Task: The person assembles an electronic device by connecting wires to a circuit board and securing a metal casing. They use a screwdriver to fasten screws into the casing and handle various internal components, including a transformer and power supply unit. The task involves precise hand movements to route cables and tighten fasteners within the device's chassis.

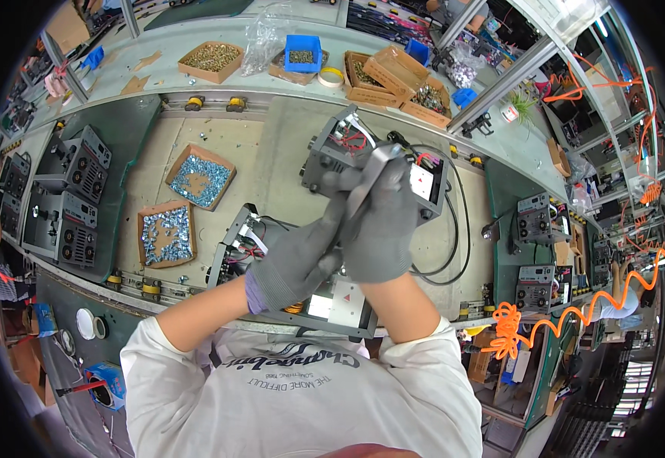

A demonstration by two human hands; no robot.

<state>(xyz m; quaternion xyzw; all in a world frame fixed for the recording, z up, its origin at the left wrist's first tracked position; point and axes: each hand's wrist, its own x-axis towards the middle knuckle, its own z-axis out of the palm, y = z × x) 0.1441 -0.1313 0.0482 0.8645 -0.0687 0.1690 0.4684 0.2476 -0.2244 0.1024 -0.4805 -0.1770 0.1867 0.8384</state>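
My right hand (384,233), in a dark grey glove, is closed round a flat metal piece (379,162) with a shiny upper end. Its exact kind is hard to make out. My left hand (296,259), gloved the same way, presses against its lower part with the fingers bent round it. Both hands are raised above two dark grey electrical units with open tops. Wires show inside the far unit (318,169). The near unit (229,252) lies partly hidden under my hands and forearms.
Two cardboard trays of small metal fasteners, one farther (224,183) and one nearer (144,243), sit at left. A black cable (466,229) loops at right. More units stand on green mats (130,164) at both sides. Parts boxes (212,74) line the back shelf. An orange coiled hose (561,320) hangs at right.
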